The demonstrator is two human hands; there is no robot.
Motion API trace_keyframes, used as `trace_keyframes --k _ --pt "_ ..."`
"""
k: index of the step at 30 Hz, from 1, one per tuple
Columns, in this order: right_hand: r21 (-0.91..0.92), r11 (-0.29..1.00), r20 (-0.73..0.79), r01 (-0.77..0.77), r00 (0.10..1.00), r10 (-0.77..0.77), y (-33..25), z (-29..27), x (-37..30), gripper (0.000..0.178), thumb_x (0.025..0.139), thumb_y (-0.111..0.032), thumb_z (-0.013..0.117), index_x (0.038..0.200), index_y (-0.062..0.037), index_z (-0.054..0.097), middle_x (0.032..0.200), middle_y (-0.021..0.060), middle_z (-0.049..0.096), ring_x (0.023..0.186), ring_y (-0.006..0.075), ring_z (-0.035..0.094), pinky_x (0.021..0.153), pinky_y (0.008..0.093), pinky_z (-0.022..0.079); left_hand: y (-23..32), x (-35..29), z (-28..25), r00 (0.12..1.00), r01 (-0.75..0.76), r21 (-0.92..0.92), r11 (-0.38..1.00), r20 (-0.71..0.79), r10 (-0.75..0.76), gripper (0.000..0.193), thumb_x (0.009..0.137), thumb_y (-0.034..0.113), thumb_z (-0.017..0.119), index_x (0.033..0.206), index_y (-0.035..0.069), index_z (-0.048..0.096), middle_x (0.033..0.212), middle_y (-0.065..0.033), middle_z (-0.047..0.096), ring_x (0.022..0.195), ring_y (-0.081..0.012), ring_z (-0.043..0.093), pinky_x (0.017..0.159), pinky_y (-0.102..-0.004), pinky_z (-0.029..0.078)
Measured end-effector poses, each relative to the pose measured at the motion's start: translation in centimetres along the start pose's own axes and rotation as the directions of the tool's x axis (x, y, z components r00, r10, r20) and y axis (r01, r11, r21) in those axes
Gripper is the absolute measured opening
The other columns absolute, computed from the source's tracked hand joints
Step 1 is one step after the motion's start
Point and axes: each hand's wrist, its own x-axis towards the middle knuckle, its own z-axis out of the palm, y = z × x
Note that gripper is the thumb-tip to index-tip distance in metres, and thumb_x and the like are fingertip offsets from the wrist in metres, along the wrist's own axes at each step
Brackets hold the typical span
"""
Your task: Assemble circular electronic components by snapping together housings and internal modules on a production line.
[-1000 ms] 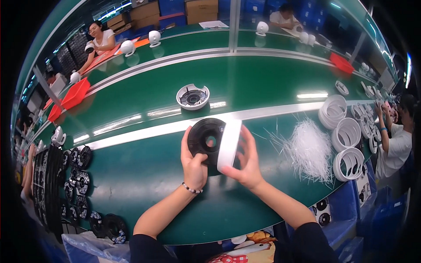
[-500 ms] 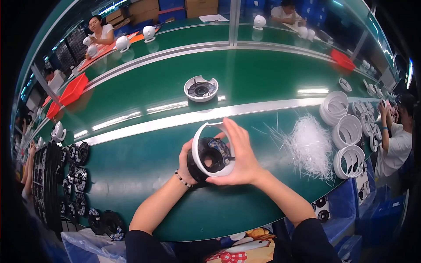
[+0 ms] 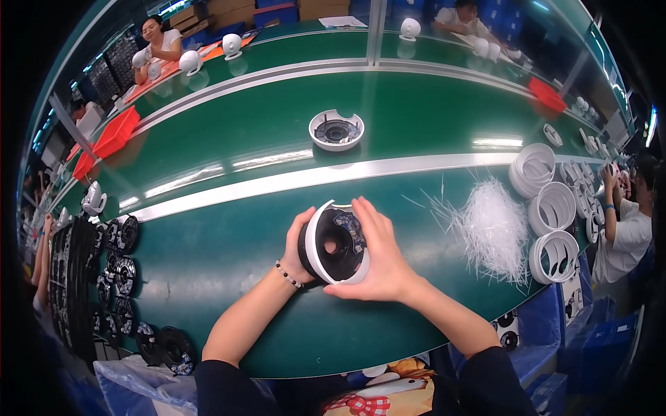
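Observation:
Above the near green bench I hold a white ring-shaped housing [image 3: 313, 239] and a black round base [image 3: 343, 261] together, tilted. The base carries a small blue circuit board [image 3: 349, 225] and has a round hole in its middle. My left hand [image 3: 295, 243], with a beaded bracelet at the wrist, is wrapped round the left side of both parts. From the right, my right hand [image 3: 383, 258] grips the white housing, fingers over its upper edge and thumb along its lower rim. Whether the two parts are locked together cannot be seen.
A white housing with a black insert [image 3: 336, 130] lies on the green conveyor. To the right are a heap of thin white strips [image 3: 492, 229] and stacked white rings [image 3: 553, 256]. Black bases with boards [image 3: 125, 276] line the left. Other people sit across and at the right.
The black base now sits deeper and more evenly within the white housing, and my right fingers have come down closer round it. The piece on the conveyor has shifted right.

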Motion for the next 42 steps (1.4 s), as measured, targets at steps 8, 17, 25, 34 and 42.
trace_keyframes --k 8,17,25,34,42 --pt "-0.109 0.991 0.029 0.073 0.997 -0.07 0.3 -0.1 0.1 0.113 0.045 -0.039 0.078 0.127 0.0088 0.018 0.128 0.0294 0.023 0.115 0.0432 0.026 0.095 0.0482 0.026 -0.3 0.1 0.7 0.998 0.05 0.067 0.996 -0.047 -0.047 0.072 0.083 0.063 0.02 0.116 0.005 0.046 0.107 -0.0124 0.055 0.096 -0.0232 0.055 0.085 -0.0365 0.046" --pt "-0.101 0.995 0.087 -0.004 0.996 0.013 -0.2 -0.1 -0.1 0.115 0.043 -0.04 0.079 0.126 0.0105 0.018 0.128 0.028 0.024 0.115 0.0409 0.028 0.094 0.0465 0.027 -0.3 -0.1 -0.1 0.995 0.103 0.093 0.99 -0.018 -0.102 0.078 0.08 0.067 0.014 0.12 0.006 0.043 0.108 -0.0118 0.054 0.097 -0.0224 0.055 0.083 -0.0357 0.047" --pt "-0.117 0.985 0.166 0.126 0.98 -0.105 -0.4 -1.2 0.8 0.114 0.041 -0.038 0.08 0.125 0.0083 0.02 0.126 0.0234 0.029 0.112 0.0388 0.032 0.09 0.0441 0.033 0.5 -0.2 -0.2 0.989 0.147 0.086 0.985 -0.045 -0.143 0.078 0.079 0.068 0.016 0.113 0.006 0.049 0.104 -0.011 0.057 0.091 -0.022 0.057 0.08 -0.0345 0.049" --pt "-0.063 0.961 -0.39 0.269 0.88 -0.272 2.4 3.3 0.8 0.112 0.03 -0.034 0.07 0.124 0.0074 0.025 0.117 0.0227 0.036 0.099 0.0392 0.04 0.084 0.043 0.033 0.9 -0.4 0.6 0.953 -0.193 0.234 0.953 0.274 0.126 0.053 0.083 0.045 0.031 0.11 0.004 0.052 0.107 -0.0088 0.057 0.096 -0.0221 0.054 0.084 -0.035 0.042" --pt "-0.04 0.999 -0.354 0.006 0.935 -0.02 4.1 3.4 -0.5 0.129 0.021 -0.031 0.074 0.127 0.0123 0.014 0.126 0.0237 0.025 0.104 0.0349 0.032 0.088 0.0373 0.031 -1.7 1.4 1.2 0.976 -0.156 0.189 0.969 -0.124 0.181 0.058 0.083 0.046 0.035 0.125 0.006 0.037 0.125 -0.0104 0.043 0.113 -0.0261 0.042 0.096 -0.0384 0.033"
